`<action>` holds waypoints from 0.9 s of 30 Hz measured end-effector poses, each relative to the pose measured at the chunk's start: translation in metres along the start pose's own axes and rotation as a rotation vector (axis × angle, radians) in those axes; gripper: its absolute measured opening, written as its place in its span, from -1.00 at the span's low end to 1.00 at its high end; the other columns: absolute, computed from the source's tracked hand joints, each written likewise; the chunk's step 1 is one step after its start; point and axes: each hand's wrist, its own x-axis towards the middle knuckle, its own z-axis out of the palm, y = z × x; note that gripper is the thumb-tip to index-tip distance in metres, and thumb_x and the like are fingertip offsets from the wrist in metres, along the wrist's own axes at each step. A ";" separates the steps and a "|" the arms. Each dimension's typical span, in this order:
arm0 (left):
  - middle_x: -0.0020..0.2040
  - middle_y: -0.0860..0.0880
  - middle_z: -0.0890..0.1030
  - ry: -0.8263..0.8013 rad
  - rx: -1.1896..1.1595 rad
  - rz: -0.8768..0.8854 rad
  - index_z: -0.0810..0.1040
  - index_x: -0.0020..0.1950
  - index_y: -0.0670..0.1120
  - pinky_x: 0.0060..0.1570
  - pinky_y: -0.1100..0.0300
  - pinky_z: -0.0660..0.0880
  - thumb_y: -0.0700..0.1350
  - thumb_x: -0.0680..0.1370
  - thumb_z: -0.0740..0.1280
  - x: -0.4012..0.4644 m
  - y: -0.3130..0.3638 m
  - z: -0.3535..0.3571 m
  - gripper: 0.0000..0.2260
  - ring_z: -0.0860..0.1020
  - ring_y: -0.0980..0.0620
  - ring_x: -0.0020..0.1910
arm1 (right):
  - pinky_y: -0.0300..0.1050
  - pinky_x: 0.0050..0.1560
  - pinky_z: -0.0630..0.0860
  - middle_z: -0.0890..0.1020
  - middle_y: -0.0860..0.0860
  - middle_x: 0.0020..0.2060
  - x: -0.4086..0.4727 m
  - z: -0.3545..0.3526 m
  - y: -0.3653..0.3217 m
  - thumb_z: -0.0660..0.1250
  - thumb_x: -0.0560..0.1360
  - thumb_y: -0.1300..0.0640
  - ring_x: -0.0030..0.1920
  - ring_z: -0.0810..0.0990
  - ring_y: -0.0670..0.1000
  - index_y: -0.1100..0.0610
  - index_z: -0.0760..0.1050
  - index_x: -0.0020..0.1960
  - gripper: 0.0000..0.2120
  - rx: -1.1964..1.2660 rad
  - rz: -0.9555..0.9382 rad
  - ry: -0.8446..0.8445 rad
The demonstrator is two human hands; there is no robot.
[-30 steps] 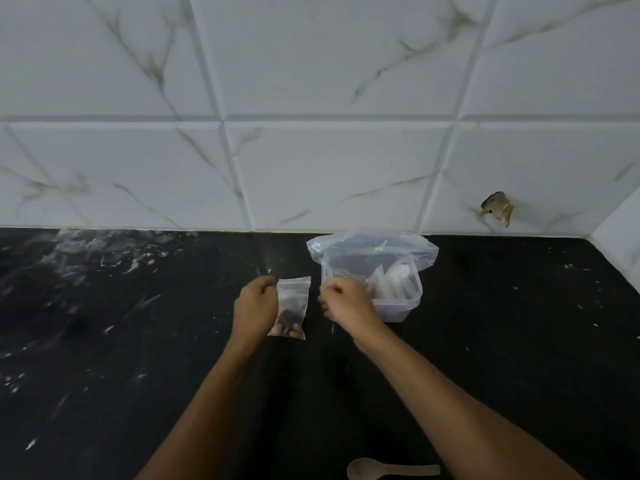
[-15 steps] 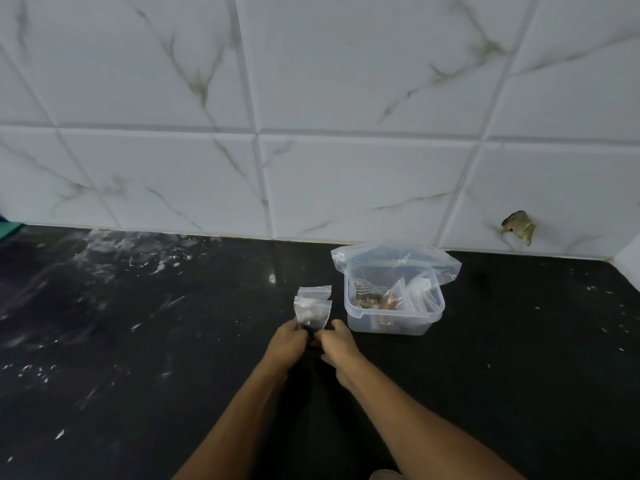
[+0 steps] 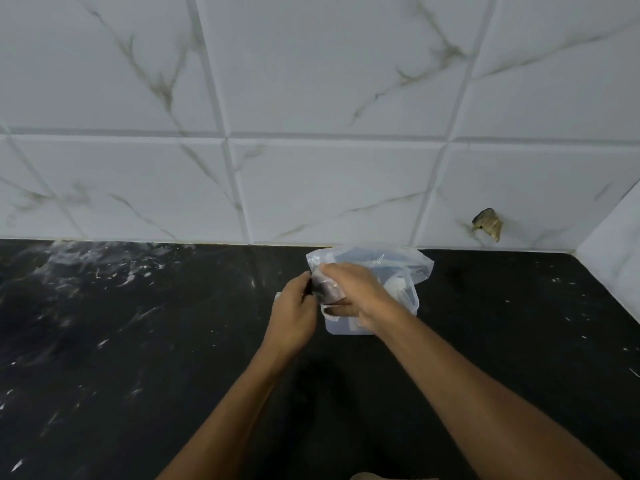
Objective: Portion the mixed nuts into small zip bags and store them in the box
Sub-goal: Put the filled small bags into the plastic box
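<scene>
A small clear zip bag [image 3: 327,289] with dark nuts inside is pinched between both hands, just over the left rim of the box. My left hand [image 3: 294,313] grips its left edge. My right hand [image 3: 356,292] covers its top and right side, fingers curled over it. The clear plastic box [image 3: 346,327] stands on the black counter behind and under my right hand, mostly hidden. A large clear bag [image 3: 412,266] lies draped over the back of the box. What lies inside the box is hidden by my right hand.
The black speckled counter [image 3: 138,341] runs left and right. A white marble-tiled wall [image 3: 311,185] rises right behind the box, with a side wall at the far right [image 3: 616,265]. A pale spoon tip [image 3: 367,476] shows at the bottom edge.
Both hands have carried the small zip bag up and to the right, from the counter beside the box to over the box's left rim. My right hand now covers the box.
</scene>
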 end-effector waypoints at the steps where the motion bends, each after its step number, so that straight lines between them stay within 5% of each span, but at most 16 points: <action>1: -0.20 0.04 0.57 -0.019 0.007 0.013 0.53 -0.04 -0.14 -0.25 0.37 0.43 -0.36 0.55 0.13 0.007 0.009 0.005 -0.78 0.54 0.19 -0.22 | 0.05 0.00 0.65 0.68 0.12 -0.04 0.004 -0.009 -0.005 0.29 0.54 0.03 -0.09 0.70 0.09 0.09 0.55 0.01 -0.85 -0.010 -0.002 0.021; 5: -0.27 -0.02 0.55 -0.094 0.037 -0.019 0.47 -0.21 -0.12 -0.25 0.15 0.43 -0.34 0.53 0.12 0.042 0.018 0.031 -0.78 0.51 0.02 -0.25 | -0.03 -0.21 0.59 0.62 0.14 -0.05 0.028 -0.037 -0.010 0.22 0.54 0.18 -0.24 0.61 0.05 0.28 0.52 0.20 -0.71 -0.090 0.009 0.123; 9: -0.30 -0.05 0.54 -0.133 0.064 -0.125 0.48 -0.22 -0.15 -0.21 0.11 0.43 -0.29 0.52 0.15 0.062 0.014 0.051 -0.82 0.51 -0.04 -0.25 | 0.13 -0.01 0.64 0.67 0.27 -0.09 0.049 -0.048 -0.002 0.29 0.49 0.25 -0.14 0.67 0.20 0.32 0.54 0.11 -0.77 -0.162 0.187 0.209; 12: -0.40 -0.03 0.39 -0.207 0.156 -0.202 0.33 -0.37 -0.12 -0.42 0.24 0.28 -0.34 0.50 0.15 0.070 0.014 0.061 -0.74 0.36 0.04 -0.39 | -0.10 0.13 0.52 0.56 0.04 -0.23 0.052 -0.046 -0.001 0.23 0.60 0.11 -0.10 0.58 0.02 0.20 0.49 0.09 -0.83 -0.353 0.362 0.093; 14: -0.41 -0.05 0.38 -0.264 0.215 -0.258 0.32 -0.40 -0.13 -0.52 0.34 0.26 -0.37 0.51 0.14 0.076 0.011 0.066 -0.71 0.34 0.07 -0.42 | -0.07 0.22 0.40 0.44 0.03 -0.11 0.056 -0.046 0.004 0.13 0.64 0.04 0.03 0.47 0.05 0.19 0.41 0.29 -0.69 -0.592 0.340 0.053; 16: -0.40 -0.07 0.40 -0.310 0.258 -0.312 0.35 -0.39 -0.15 -0.57 0.40 0.27 -0.38 0.54 0.14 0.082 0.008 0.070 -0.69 0.37 0.08 -0.43 | -0.10 0.10 0.41 0.43 0.08 -0.01 0.070 -0.047 0.013 0.17 0.62 0.04 0.02 0.44 0.06 0.21 0.38 0.33 -0.64 -0.781 0.263 0.023; 19: -0.34 -0.10 0.46 -0.365 0.287 -0.371 0.39 -0.35 -0.16 -0.37 0.29 0.40 -0.37 0.59 0.14 0.091 0.007 0.074 -0.68 0.44 0.02 -0.36 | -0.10 0.11 0.40 0.52 0.15 0.17 0.081 -0.047 0.021 0.19 0.61 0.08 0.13 0.49 0.08 0.22 0.41 0.32 -0.66 -0.961 0.282 -0.028; 22: -0.11 -0.23 0.54 -0.366 0.315 -0.407 0.54 -0.12 -0.32 -0.15 0.12 0.45 -0.32 0.62 0.16 0.096 0.006 0.076 -0.80 0.48 -0.05 -0.23 | -0.09 0.17 0.39 0.49 0.16 0.20 0.093 -0.044 0.027 0.17 0.63 0.12 0.18 0.47 0.09 0.24 0.39 0.37 -0.64 -0.997 0.262 -0.108; 24: -0.18 -0.20 0.51 -0.416 0.405 -0.406 0.49 -0.22 -0.27 -0.22 0.18 0.44 -0.31 0.63 0.17 0.098 0.007 0.077 -0.76 0.46 -0.02 -0.31 | -0.06 0.31 0.31 0.48 0.16 0.24 0.092 -0.044 0.027 0.17 0.64 0.13 0.30 0.44 0.11 0.24 0.39 0.37 -0.65 -1.023 0.304 -0.090; 27: -0.35 -0.07 0.39 -0.464 0.515 -0.369 0.37 -0.35 -0.21 -0.25 0.20 0.39 -0.34 0.61 0.18 0.100 0.010 0.078 -0.68 0.46 -0.06 -0.24 | -0.04 0.21 0.38 0.52 0.18 0.27 0.095 -0.047 0.028 0.19 0.63 0.12 0.26 0.49 0.15 0.23 0.45 0.33 -0.68 -0.943 0.269 -0.088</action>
